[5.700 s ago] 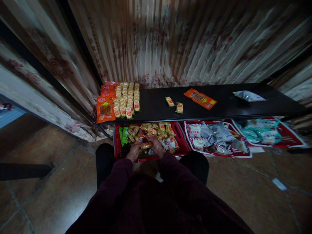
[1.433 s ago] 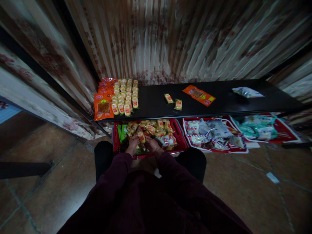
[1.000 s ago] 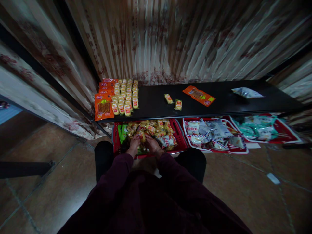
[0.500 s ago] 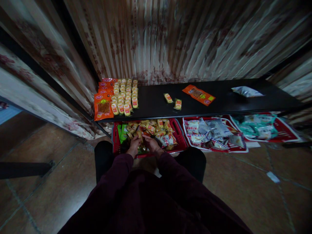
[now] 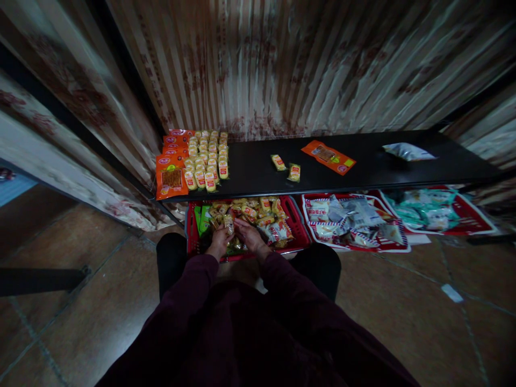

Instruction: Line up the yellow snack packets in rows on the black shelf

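Observation:
Over the red basket (image 5: 298, 215) under the shelf, my left hand (image 5: 220, 238) is closed on a small yellow wrapped snack cake (image 5: 228, 222). My right hand (image 5: 250, 237) is close beside it on the right, fingers stretched out toward the left hand and over the basket's contents. More wrapped snack cakes (image 5: 249, 212) lie loose in this basket around both hands. Green packets (image 5: 203, 220) stand at its left end, and a white-and-red packet (image 5: 278, 231) lies to the right of my right hand.
On the black shelf (image 5: 250, 183) are rows of yellow cakes (image 5: 205, 161), orange packets (image 5: 171, 177), two separate cakes (image 5: 294, 172), a lying orange packet (image 5: 328, 157) and a silvery bag (image 5: 408, 151). Baskets of white packets (image 5: 358, 215) and teal packets (image 5: 427, 209) stand to the right.
My left hand has turned slightly and now shows the wrapped cake upright in its fingers. My right hand's fingers have drawn a little apart from it. The shelf looks unchanged.

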`<state>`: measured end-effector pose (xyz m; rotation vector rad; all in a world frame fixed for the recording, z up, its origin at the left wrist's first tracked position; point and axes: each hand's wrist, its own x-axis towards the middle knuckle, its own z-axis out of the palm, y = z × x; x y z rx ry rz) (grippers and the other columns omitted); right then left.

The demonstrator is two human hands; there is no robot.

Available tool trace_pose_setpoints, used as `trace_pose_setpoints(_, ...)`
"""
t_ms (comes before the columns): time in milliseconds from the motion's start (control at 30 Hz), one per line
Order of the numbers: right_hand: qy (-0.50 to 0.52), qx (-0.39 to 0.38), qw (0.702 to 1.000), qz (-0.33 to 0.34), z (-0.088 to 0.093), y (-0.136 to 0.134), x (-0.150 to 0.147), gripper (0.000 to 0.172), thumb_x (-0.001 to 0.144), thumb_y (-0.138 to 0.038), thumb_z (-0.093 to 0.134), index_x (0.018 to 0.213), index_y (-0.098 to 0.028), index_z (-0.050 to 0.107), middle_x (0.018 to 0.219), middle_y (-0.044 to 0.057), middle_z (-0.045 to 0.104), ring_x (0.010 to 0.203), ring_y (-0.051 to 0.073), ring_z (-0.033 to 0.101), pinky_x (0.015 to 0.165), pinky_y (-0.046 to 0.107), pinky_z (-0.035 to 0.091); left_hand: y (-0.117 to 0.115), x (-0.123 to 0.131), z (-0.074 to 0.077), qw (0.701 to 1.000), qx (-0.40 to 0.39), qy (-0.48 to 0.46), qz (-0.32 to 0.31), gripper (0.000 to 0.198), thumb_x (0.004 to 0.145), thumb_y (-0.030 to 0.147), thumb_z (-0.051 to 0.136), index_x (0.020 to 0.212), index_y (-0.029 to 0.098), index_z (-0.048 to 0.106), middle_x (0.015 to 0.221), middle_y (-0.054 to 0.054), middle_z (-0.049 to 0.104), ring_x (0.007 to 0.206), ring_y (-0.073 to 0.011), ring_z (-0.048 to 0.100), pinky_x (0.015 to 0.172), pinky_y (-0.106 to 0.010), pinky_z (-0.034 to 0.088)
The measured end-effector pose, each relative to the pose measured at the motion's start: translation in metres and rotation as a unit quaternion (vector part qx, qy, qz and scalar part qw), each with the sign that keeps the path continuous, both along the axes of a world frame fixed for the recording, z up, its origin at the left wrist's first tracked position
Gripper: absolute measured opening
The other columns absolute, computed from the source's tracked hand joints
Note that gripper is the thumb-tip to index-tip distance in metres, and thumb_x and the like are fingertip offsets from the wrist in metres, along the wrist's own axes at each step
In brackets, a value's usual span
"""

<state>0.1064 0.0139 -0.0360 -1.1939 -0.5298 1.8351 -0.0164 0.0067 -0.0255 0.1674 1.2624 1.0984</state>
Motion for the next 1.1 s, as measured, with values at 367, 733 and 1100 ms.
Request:
trace_pose_setpoints(367,-0.053,0.063,0.996,-0.033,0.007,-0.001,-0.004,0.029,0.058,-0.029,0.071,0.086,-0.019,0.071,0.093,0.005,0.072,0.087,0.018,0.064,0.081,0.031,0.049,0.002,0.001,0.006,0.999,-0.027,-0.026,0.012,0.036,0.061,0.009,0.061,0.095,0.021,0.060,0.073,0.002,0.064,0.059,-0.0077,0.057,0.068,-0.023,0.045)
trace_pose_setpoints(733,-0.271,0.186,0.944,0.010,0.004,0.000,-0.014,0.024,0.072,-0.031,0.058,0.089,-0.022,0.071,0.091,0.002,0.072,0.083,0.016,0.064,0.082,0.032,0.050,0.000,0.008,0.026,0.997,-0.019,-0.059,0.052,0.027,0.071,0.009,0.056,0.096,0.017,0.061,0.065,0.002,0.061,0.055,-0.0088,0.056,0.057,-0.020,0.043)
trace_pose_setpoints(1100,-0.248,0.191,0.950,-0.002,0.000,-0.003,-0.017,0.035,0.073,-0.043,0.059,0.097,-0.018,0.065,0.101,0.007,0.069,0.093,0.019,0.063,0.087,0.033,0.048,-0.005,0.012,0.020,0.997,0.017,-0.047,0.064,0.044,0.073,0.010,0.056,0.116,0.017,0.060,0.077,-0.002,0.067,0.061,-0.0087,0.059,0.063,-0.021,0.047)
